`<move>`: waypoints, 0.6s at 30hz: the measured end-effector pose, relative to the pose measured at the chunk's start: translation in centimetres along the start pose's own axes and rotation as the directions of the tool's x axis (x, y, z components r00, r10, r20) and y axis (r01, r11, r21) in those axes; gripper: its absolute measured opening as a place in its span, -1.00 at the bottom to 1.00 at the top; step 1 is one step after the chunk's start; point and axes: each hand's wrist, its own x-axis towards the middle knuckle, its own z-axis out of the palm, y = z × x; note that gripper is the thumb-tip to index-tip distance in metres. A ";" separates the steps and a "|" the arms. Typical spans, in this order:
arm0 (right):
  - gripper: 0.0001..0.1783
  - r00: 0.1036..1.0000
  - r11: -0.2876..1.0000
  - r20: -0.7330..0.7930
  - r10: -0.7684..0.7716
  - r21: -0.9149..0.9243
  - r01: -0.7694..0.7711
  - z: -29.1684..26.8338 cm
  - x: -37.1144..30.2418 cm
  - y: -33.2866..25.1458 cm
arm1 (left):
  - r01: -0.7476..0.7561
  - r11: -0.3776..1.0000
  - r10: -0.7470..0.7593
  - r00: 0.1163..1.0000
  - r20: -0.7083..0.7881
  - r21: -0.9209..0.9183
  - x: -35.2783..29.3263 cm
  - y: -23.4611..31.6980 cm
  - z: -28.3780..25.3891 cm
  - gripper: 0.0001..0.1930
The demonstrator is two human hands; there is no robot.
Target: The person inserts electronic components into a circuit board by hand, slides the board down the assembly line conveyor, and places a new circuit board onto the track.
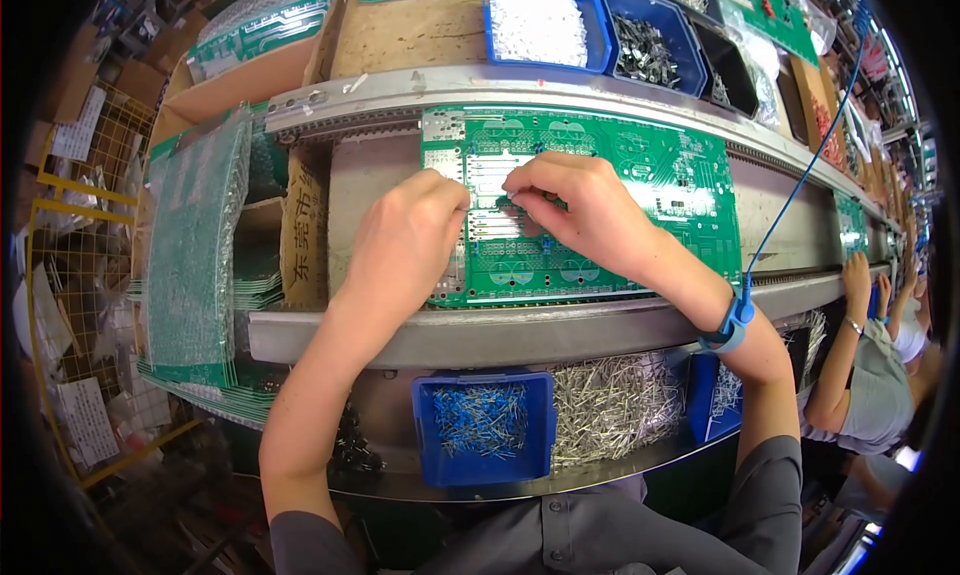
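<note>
A large green circuit board (620, 195) lies flat between the two metal rails of a conveyor track. My left hand (415, 225) is closed in a pinch over the board's left end; whatever its fingertips hold, if anything, is hidden. Over the left half of the board, above a row of pale parallel strips, my right hand (580, 200) pinches thumb and forefinger together. Something dark and tiny shows at those fingertips, too small to name. A blue wrist strap (735, 327) with a cord circles my right wrist.
Near me stand a blue bin (425, 465) of small blue leaded components and a heap of silver leaded parts (610, 405). Beyond the far rail (420, 83) are blue bins of white (540, 25) and dark parts (645, 50). Bubble-wrapped boards (195, 255) are stacked left; co-workers' arms (850, 315) appear right.
</note>
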 end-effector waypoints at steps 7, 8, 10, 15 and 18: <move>-0.86 0.996 0.996 -0.047 -0.081 -0.048 0.079 1.1 0.4 -0.3 | 0.069 0.996 -0.067 0.997 0.044 -0.056 -0.1 0.1 -1.2 -0.91; -0.86 0.997 0.997 -0.036 -0.065 -0.039 0.063 1.4 0.5 -0.4 | 0.072 0.996 -0.070 0.997 0.042 -0.056 -0.2 0.2 -1.4 -0.91; -0.86 0.997 0.995 -0.034 -0.074 -0.062 0.072 1.9 0.8 -0.4 | 0.086 0.996 -0.085 0.993 0.083 -0.007 -0.3 0.3 -1.8 -0.91; -0.85 0.998 0.988 -0.026 -0.062 -0.146 0.058 2.5 1.5 -1.0 | 0.082 0.997 -0.082 0.995 0.049 0.002 -0.4 0.3 -1.8 -0.91; -0.88 0.998 0.984 -0.018 -0.055 -0.168 0.051 2.7 1.7 -1.0 | 0.096 0.995 -0.097 0.995 0.036 0.022 -0.3 0.2 -1.7 -0.91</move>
